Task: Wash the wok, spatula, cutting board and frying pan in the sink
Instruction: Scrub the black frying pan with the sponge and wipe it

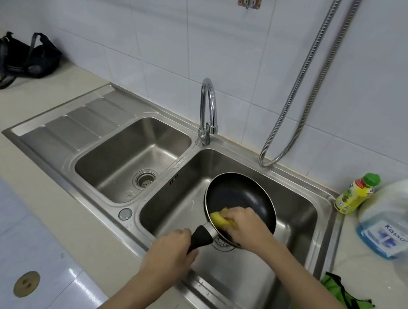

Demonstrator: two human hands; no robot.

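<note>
Your fingers are curled on both sides: those of your left hand [171, 252] wrap round the black handle [200, 238] of the frying pan [239, 200], and those of your right hand [245, 226] clamp down on a yellow sponge [219, 219] pressed against the pan's dark inner surface near the handle end. The pan sits tilted in the right basin of the steel sink [245, 275], just right of the frame's centre, its lower edge over the drain [222, 244]. The left basin [126, 166] lies left of centre with its own drain showing, and a ribbed draining board [79, 126] runs further left. The tap [208, 112] stands behind the divide between the basins, and no water shows at its spout. A metal hose [311, 91] hangs down the tiled wall in the upper right. At the right edge of the frame, on the counter, you have a yellow bottle with a green cap [355, 195] beside a large clear pump jug [400, 225] with blue liquid low in it. A green cloth [343, 294] lies on the counter in the lower right, next to the sink's rim. A black bag [22, 57] rests on the counter at the left.
</note>
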